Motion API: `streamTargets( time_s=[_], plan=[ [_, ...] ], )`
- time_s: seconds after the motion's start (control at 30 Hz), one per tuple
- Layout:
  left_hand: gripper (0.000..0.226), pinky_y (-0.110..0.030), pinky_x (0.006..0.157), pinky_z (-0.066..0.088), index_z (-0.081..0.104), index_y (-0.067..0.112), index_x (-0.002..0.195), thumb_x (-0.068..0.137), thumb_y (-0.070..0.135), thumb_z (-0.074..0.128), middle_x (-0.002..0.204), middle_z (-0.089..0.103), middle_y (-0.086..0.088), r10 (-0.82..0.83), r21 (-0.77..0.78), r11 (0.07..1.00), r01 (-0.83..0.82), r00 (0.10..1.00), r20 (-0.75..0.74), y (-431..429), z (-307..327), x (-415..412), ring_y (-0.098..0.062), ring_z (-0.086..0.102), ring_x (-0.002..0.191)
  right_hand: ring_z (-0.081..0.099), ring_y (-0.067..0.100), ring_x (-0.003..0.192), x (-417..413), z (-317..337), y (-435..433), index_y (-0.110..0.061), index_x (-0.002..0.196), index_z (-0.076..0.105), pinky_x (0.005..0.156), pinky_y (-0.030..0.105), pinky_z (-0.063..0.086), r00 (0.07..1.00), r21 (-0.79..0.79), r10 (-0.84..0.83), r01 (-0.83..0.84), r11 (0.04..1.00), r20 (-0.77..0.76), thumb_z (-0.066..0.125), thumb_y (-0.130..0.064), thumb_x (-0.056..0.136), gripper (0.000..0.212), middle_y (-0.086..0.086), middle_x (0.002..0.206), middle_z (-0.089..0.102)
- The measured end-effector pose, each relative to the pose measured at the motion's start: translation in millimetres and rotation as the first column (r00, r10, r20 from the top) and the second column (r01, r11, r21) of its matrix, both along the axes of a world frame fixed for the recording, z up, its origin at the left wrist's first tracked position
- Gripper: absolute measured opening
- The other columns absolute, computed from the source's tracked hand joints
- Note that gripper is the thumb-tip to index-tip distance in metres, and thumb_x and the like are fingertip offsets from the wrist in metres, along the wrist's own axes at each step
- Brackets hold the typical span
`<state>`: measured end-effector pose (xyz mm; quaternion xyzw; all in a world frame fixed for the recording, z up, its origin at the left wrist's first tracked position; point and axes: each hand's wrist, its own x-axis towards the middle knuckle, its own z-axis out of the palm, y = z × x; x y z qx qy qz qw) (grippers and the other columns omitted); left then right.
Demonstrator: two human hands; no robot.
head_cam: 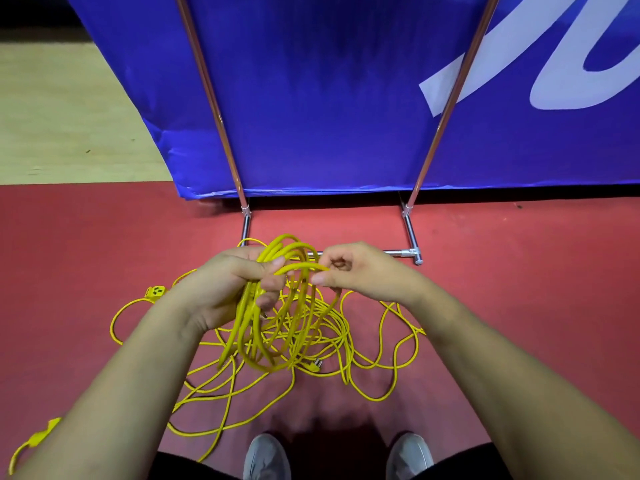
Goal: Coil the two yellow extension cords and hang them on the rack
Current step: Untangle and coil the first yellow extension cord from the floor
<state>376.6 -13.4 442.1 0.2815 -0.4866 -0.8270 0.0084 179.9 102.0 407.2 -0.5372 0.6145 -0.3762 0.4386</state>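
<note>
A single wide-angle camera on the person's head looks forward and steeply down, close above the left hand [221, 289] and right hand [360, 275] at centre, with yellow cords [244, 323], red floor [519, 306], shoes [266, 457] at the bottom edge and the rack [410, 233] ahead.

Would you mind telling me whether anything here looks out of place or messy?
Yes: loose yellow cord sprawls in overlapping, tangled-looking loops across the red floor, beneath the coil that the left hand grips. The right hand pinches one strand beside it.
</note>
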Motion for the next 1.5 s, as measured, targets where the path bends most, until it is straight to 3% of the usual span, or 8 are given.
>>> streamTargets(
  time_s=[0.13,0.33,0.47,0.63,0.73,0.9,1.17,1.5],
  plan=[
    [0.050,-0.022,0.043,0.037,0.054,0.007,0.089,0.056,0.024,0.088,0.056,0.042,-0.001,0.043,0.036,0.998,-0.042,0.999,-0.031,-10.1,1.3,9.6,-0.014,0.038,0.042,0.049,0.008,0.079,-36.9,-51.1,14.7,-0.008,0.089,0.069,0.077,0.031,0.040,0.998,0.174,0.028,-0.019,0.985,-0.052,0.071,-0.035,0.084,0.027,0.000,0.082,0.059],
    [0.030,-0.022,0.043,0.037,0.065,0.012,0.077,0.058,0.022,0.086,0.056,0.043,0.000,0.023,0.059,0.998,-0.024,1.000,0.016,-6.4,-2.0,9.8,-0.014,0.041,0.041,0.060,0.013,0.096,-42.2,-89.6,22.2,-0.017,0.095,0.068,0.100,0.037,0.043,0.993,0.234,-0.062,0.037,0.971,0.100,0.067,-0.024,0.087,0.010,0.005,0.097,0.069],
    [0.056,-0.028,0.047,0.048,0.064,0.002,0.088,0.046,0.029,0.091,0.059,0.052,-0.009,0.019,-0.002,1.000,-0.019,0.999,0.051,-13.7,1.2,13.6,-0.026,0.057,0.048,0.055,0.020,0.064,-35.4,-71.4,8.6,-0.012,0.094,0.061,0.070,0.033,0.045,0.861,0.118,-0.319,0.296,0.948,0.396,0.056,-0.012,0.095,0.005,0.005,0.070,0.056],
    [0.040,-0.035,0.055,0.055,0.073,0.006,0.076,0.048,0.030,0.088,0.070,0.068,-0.019,-0.021,-0.043,0.999,0.024,0.997,0.070,-6.8,3.0,12.6,-0.034,0.070,0.062,0.023,0.009,0.047,-37.5,-36.9,-0.2,-0.007,0.094,0.066,0.051,0.027,0.015,0.746,0.027,-0.342,0.399,0.916,0.572,0.056,-0.008,0.093,0.010,0.002,0.061,0.037],
    [0.014,-0.030,0.047,0.055,0.070,0.004,0.071,0.073,0.016,0.063,0.070,0.069,-0.021,0.059,-0.024,0.998,-0.057,0.995,0.086,-1.9,6.2,8.1,-0.031,0.070,0.056,0.025,0.012,0.050,-34.2,-19.0,0.8,-0.015,0.086,0.075,0.050,0.026,0.019,0.845,-0.015,-0.324,0.364,0.931,0.425,0.067,-0.014,0.085,0.007,0.003,0.059,0.037],
    [0.018,-0.029,0.052,0.053,0.066,0.000,0.088,0.079,0.012,0.056,0.076,0.070,-0.023,-0.013,-0.055,0.998,0.018,0.996,0.092,7.6,5.8,3.1,-0.032,0.069,0.060,0.044,0.008,0.053,-0.8,17.5,-1.8,-0.015,0.087,0.077,0.053,0.028,0.036,0.989,-0.110,-0.133,0.139,0.984,0.061,0.073,-0.012,0.084,0.006,-0.010,0.055,0.060],
    [0.014,-0.030,0.053,0.053,0.068,0.002,0.080,0.076,0.015,0.064,0.067,0.065,-0.019,-0.081,-0.059,0.995,0.084,0.995,0.059,12.1,2.5,1.4,-0.032,0.067,0.057,0.047,0.019,0.062,29.5,28.1,-0.9,-0.016,0.091,0.048,0.054,0.044,0.038,0.997,-0.050,0.040,-0.037,0.998,0.064,0.076,-0.010,0.080,0.031,0.003,0.068,0.058],
    [0.039,-0.022,0.041,0.037,0.058,0.008,0.080,0.062,0.029,0.085,0.049,0.036,0.003,-0.073,-0.003,0.997,0.073,0.997,-0.027,-3.2,3.6,9.6,-0.015,0.039,0.040,0.040,0.005,0.063,-45.9,-40.9,15.9,-0.008,0.078,0.059,0.060,0.023,0.035,0.977,0.118,-0.012,0.038,0.992,-0.215,0.076,-0.016,0.082,0.020,-0.004,0.069,0.046]
  ],
)
